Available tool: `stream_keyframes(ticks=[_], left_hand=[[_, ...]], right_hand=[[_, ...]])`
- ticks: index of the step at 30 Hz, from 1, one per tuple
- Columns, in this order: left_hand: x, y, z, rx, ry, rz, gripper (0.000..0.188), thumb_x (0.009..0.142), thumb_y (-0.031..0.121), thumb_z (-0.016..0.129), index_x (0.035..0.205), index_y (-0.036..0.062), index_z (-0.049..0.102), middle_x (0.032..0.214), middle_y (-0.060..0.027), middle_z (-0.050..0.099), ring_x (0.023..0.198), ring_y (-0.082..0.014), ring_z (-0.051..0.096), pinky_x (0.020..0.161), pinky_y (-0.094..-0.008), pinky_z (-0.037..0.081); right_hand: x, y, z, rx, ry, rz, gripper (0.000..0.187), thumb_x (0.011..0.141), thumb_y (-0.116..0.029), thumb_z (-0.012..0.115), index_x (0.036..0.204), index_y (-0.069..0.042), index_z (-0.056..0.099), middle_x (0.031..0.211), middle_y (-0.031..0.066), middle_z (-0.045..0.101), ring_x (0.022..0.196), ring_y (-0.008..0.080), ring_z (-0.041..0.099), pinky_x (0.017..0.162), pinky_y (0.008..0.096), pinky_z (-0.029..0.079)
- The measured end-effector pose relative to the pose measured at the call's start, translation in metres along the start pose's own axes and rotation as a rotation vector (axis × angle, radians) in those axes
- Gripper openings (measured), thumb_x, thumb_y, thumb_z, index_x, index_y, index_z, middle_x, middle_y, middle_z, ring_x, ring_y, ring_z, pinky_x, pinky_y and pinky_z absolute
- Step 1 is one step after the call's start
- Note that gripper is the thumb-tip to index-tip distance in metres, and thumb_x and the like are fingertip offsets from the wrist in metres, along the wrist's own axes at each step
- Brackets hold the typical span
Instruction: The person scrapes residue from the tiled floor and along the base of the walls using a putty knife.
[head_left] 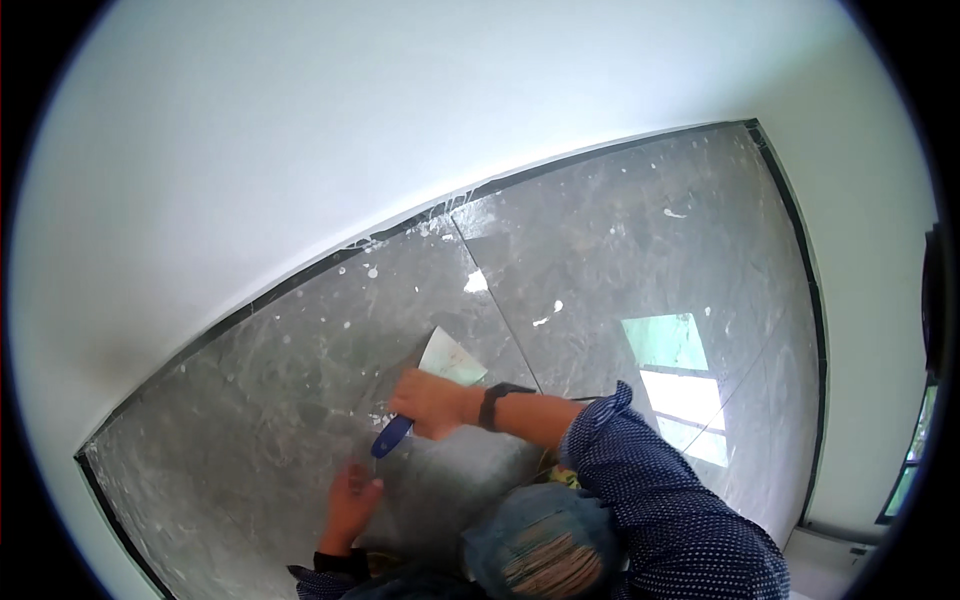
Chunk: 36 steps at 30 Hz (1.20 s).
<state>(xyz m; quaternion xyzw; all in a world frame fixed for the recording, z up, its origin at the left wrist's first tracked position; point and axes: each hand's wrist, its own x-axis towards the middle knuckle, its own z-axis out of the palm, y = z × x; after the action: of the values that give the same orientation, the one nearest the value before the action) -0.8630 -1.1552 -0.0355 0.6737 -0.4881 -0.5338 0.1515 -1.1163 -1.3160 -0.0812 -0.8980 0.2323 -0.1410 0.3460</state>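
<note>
My right hand is wrapped round a putty knife with a blue handle. Its wide, shiny blade points away from me, low over the grey tiled floor or on it; I cannot tell if the edge touches. Nearer to me and to the left, my left hand is off the tool, thumb apart from loosely bent fingers, with nothing seen in it. White specks lie on the floor beside the handle.
White spots and smears dot the tiles. Along the far wall runs a dark skirting strip with white drips. Another wall closes the right side. My knee in torn jeans is close below my right forearm. Window light reflects on the floor.
</note>
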Motion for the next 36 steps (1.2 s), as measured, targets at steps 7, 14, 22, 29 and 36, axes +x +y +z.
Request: stream_keyframes(ticks=[7,14,22,29,36], left_hand=[[0.021,0.078,-0.013,-0.094,-0.093,-0.066,0.063,0.088,0.013,0.069,0.142,0.0004,0.041,0.111,-0.012,0.064,0.081,-0.0147,0.064,0.072,-0.0294,0.053],[0.019,0.106,-0.021,-0.169,0.094,-0.004,0.05,0.092,0.009,0.062,0.138,-0.0002,0.045,0.104,-0.0099,0.064,0.077,-0.0112,0.061,0.069,-0.0258,0.051],[0.021,0.075,-0.016,-0.199,0.114,-0.012,0.039,0.094,0.011,0.06,0.13,-0.0025,0.053,0.097,-0.0087,0.066,0.079,-0.0129,0.061,0.071,-0.0274,0.051],[0.021,0.069,-0.013,-0.155,0.107,-0.14,0.033,0.094,0.012,0.061,0.121,-0.0057,0.059,0.099,-0.0101,0.067,0.083,-0.0152,0.064,0.073,-0.0279,0.052],[0.002,0.056,-0.008,-0.103,0.099,-0.135,0.03,0.092,0.013,0.063,0.117,-0.0039,0.062,0.093,-0.0092,0.068,0.081,-0.0136,0.063,0.073,-0.0273,0.051]], right_hand=[[0.027,-0.016,0.031,0.071,0.081,-0.172,0.024,0.066,-0.016,0.069,0.086,-0.009,0.058,0.082,0.0108,0.062,0.084,0.0314,0.06,0.08,0.0412,0.044],[0.024,0.079,-0.055,-0.085,0.123,0.042,0.022,0.054,-0.023,0.073,0.071,-0.015,0.061,0.067,0.0075,0.06,0.068,0.0331,0.061,0.07,0.0441,0.046],[0.039,0.011,-0.019,0.22,0.184,-0.097,0.023,0.055,-0.018,0.072,0.071,-0.013,0.056,0.068,0.0083,0.059,0.067,0.0339,0.059,0.07,0.0437,0.045],[0.032,0.044,-0.039,0.005,0.417,0.011,0.025,0.055,-0.019,0.072,0.073,-0.014,0.055,0.073,0.008,0.06,0.072,0.0317,0.06,0.072,0.0423,0.046],[0.022,0.081,-0.05,-0.091,0.135,0.113,0.02,0.056,-0.022,0.075,0.07,-0.016,0.063,0.072,0.0071,0.063,0.076,0.0317,0.061,0.073,0.0437,0.047]])
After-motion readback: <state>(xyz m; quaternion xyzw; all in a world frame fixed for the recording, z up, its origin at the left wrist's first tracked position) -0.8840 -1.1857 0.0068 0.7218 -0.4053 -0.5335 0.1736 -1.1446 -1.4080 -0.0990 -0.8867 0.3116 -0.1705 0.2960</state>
